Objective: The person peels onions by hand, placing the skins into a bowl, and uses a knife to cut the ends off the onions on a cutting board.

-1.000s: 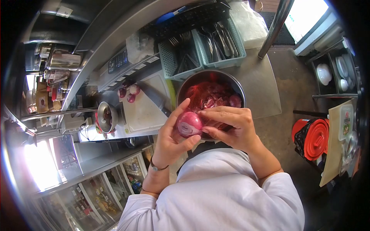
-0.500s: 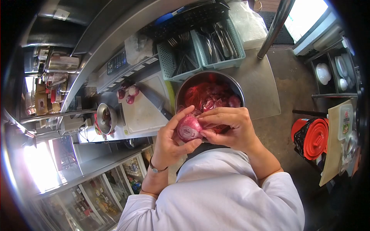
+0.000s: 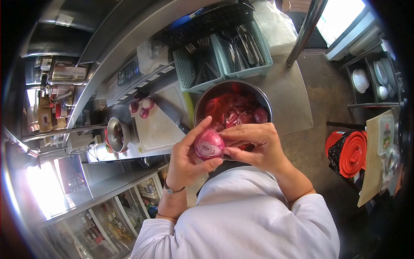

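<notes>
A red onion (image 3: pixel 209 145) with its pale cut end facing me is cupped in my left hand (image 3: pixel 184 156), fingers behind and thumb below. My right hand (image 3: pixel 257 142) pinches at the onion's right side with thumb and fingertips; whether loose skin is between them I cannot make out. Just beyond my hands stands a steel bowl (image 3: pixel 270 100) with more red onions and loose skins, partly hidden by my fingers. On the white cutting board (image 3: pixel 157 134) to the left lie a knife (image 3: pixel 171 115) and several small red onions (image 3: pixel 145 106).
Light green baskets (image 3: pixel 198 80) of cutlery stand behind the bowl. A smaller steel bowl (image 3: pixel 123 134) sits left of the board. Bare steel counter (image 3: pixel 293 101) extends to the right. On the floor at right is a red lidded bin (image 3: pixel 353 157), near shelves with white dishes (image 3: pixel 360 81).
Both hands and the onion sit slightly further left in view. My right fingertips have shifted a little on the onion, which stays in my left hand.
</notes>
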The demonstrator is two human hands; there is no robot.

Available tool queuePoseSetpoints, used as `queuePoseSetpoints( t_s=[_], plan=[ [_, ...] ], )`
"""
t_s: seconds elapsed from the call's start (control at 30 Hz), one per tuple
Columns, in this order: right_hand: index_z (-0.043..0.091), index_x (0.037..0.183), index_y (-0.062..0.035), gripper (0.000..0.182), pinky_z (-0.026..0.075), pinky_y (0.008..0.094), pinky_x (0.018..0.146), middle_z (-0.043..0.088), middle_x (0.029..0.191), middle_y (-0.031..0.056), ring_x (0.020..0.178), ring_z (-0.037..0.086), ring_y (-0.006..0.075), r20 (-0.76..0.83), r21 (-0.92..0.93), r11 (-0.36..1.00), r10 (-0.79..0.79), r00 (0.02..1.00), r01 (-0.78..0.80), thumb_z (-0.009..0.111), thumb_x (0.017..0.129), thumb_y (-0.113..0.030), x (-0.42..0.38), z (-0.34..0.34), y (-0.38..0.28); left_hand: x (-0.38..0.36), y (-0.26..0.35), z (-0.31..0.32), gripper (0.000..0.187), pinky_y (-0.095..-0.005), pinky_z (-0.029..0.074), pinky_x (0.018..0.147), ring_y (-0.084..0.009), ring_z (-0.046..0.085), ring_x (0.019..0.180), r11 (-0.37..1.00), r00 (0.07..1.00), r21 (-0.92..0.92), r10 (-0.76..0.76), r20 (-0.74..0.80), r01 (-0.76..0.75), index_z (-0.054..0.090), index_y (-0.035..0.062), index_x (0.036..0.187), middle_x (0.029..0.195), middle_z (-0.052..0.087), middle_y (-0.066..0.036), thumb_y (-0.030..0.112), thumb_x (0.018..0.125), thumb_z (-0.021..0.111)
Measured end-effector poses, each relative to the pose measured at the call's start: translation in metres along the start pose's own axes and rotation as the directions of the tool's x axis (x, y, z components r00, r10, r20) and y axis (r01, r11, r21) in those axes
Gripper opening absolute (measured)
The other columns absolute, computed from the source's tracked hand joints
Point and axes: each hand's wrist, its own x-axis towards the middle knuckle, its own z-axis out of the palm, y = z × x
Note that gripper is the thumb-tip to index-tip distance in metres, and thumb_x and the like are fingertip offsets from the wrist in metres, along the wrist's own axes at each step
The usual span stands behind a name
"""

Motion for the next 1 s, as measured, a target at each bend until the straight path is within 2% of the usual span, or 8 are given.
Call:
queuePoseSetpoints(
  t_s=[0.23, 0.33, 0.43, 0.53, 0.6, 0.7, 0.93, 1.0],
  plan=[
    [0.069, 0.098, 0.0032, 0.024, 0.057, 0.0265, 0.068, 0.071, 0.086, 0.0134, 0.074, 0.071, 0.0187, -0.005, -0.205, 0.976, -0.081, 0.997, 0.078, 0.071, 0.074, 0.001, 0.002, 0.002, -0.002, -0.002, -0.004, -0.001, 0.082, -0.0266, 0.044, 0.095, -0.0129, 0.055, 0.107, 0.999, 0.999, 0.047, 0.015, 0.052, -0.018, 0.037, -0.0011, 0.141, 0.12, 0.057, -0.01, -0.001, 0.071, 0.08],
    [0.069, 0.099, 0.0028, 0.024, 0.057, 0.0263, 0.068, 0.071, 0.083, 0.0135, 0.073, 0.071, 0.019, -0.072, -0.057, 0.996, 0.068, 0.995, -0.072, 0.069, 0.075, 0.002, 0.0, 0.003, 0.004, -0.002, -0.001, 0.001, 0.083, -0.0272, 0.043, 0.096, -0.0134, 0.055, 0.108, 0.997, 0.998, -0.043, -0.07, 0.002, 0.07, 0.037, -0.001, 0.141, 0.12, 0.057, -0.01, 0.001, 0.07, 0.081],
    [0.069, 0.099, 0.0023, 0.024, 0.056, 0.0265, 0.067, 0.07, 0.083, 0.0137, 0.073, 0.071, 0.0198, -0.045, 0.055, 0.984, 0.171, 0.984, -0.169, 0.07, 0.076, 0.002, -0.001, -0.001, -0.005, 0.0, -0.001, 0.004, 0.085, -0.0266, 0.044, 0.095, -0.0138, 0.055, 0.107, 0.999, 1.0, -0.039, 0.014, 0.01, -0.014, 0.037, -0.0011, 0.141, 0.12, 0.057, -0.01, 0.002, 0.069, 0.083],
    [0.069, 0.099, 0.0023, 0.024, 0.056, 0.0269, 0.068, 0.07, 0.086, 0.0147, 0.076, 0.071, 0.0223, -0.012, 0.055, 0.997, 0.056, 0.998, -0.056, 0.072, 0.075, 0.0, -0.002, -0.002, -0.009, 0.0, -0.003, 0.005, 0.086, -0.0257, 0.046, 0.092, -0.0138, 0.056, 0.107, 0.999, 1.0, -0.024, 0.031, 0.008, -0.03, 0.037, -0.0015, 0.141, 0.119, 0.057, -0.01, 0.001, 0.068, 0.083],
    [0.069, 0.099, 0.0025, 0.027, 0.056, 0.028, 0.068, 0.07, 0.089, 0.0149, 0.078, 0.07, 0.0241, -0.013, -0.165, 0.982, -0.095, 0.995, 0.091, 0.075, 0.073, -0.001, -0.003, -0.002, -0.009, -0.001, -0.002, 0.005, 0.086, -0.0254, 0.046, 0.091, -0.0135, 0.056, 0.106, 0.999, 0.999, -0.002, 0.032, -0.008, -0.032, 0.037, -0.0016, 0.141, 0.119, 0.057, -0.01, 0.001, 0.068, 0.083],
    [0.069, 0.096, 0.0028, 0.025, 0.056, 0.0295, 0.067, 0.07, 0.093, 0.0153, 0.078, 0.07, 0.0255, -0.025, -0.213, 0.967, -0.151, 0.988, 0.142, 0.076, 0.072, -0.002, -0.006, -0.002, -0.003, -0.003, -0.003, 0.005, 0.087, -0.0251, 0.046, 0.091, -0.0131, 0.056, 0.105, 0.998, 0.998, 0.047, 0.052, -0.026, -0.051, 0.037, -0.0017, 0.141, 0.118, 0.057, -0.01, 0.001, 0.067, 0.084],
    [0.065, 0.088, 0.0027, 0.016, 0.056, 0.0292, 0.063, 0.068, 0.092, 0.0118, 0.073, 0.07, 0.0224, 0.005, -0.181, 0.974, -0.137, 0.991, 0.136, 0.072, 0.073, 0.003, 0.0, -0.002, -0.012, -0.002, -0.004, -0.002, 0.09, -0.0263, 0.047, 0.091, -0.0126, 0.057, 0.102, 0.958, 0.989, 0.245, 0.142, 0.041, -0.148, 0.037, -0.0006, 0.141, 0.118, 0.058, -0.011, 0.007, 0.066, 0.086],
    [0.064, 0.082, -0.0001, 0.016, 0.056, 0.0245, 0.062, 0.069, 0.085, 0.0083, 0.07, 0.069, 0.0163, -0.076, -0.183, 0.981, -0.083, 0.994, 0.068, 0.069, 0.069, 0.007, -0.001, 0.004, -0.015, -0.002, -0.005, 0.002, 0.088, -0.0268, 0.047, 0.09, -0.0131, 0.058, 0.102, 0.976, 0.992, 0.177, 0.127, 0.0, -0.125, 0.037, -0.0005, 0.14, 0.116, 0.059, -0.011, 0.007, 0.067, 0.086]
  ],
)
